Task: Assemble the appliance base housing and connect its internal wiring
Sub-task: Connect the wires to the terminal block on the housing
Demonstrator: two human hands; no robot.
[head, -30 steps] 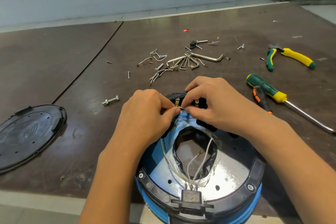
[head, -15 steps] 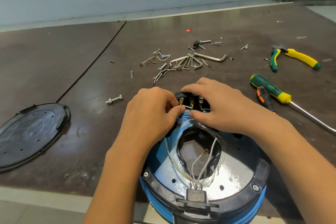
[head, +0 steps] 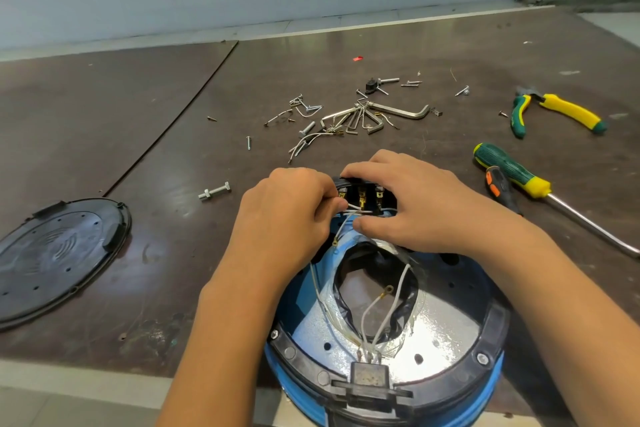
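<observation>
Between L hand [head: 287, 218], R hand [head: 419, 208], terminal block [head: 365, 192], wire [head: 360, 211]

Left hand [head: 287, 215] and right hand [head: 415, 204] farther apart, brass terminals [head: 362, 196] now visible between.

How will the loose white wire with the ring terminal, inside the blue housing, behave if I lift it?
The white wire is probably floppy: it lies in a loose curve. Being thin, it should feel very light. It will likely not lift free, since its near end seems to run into the black connector.
</observation>
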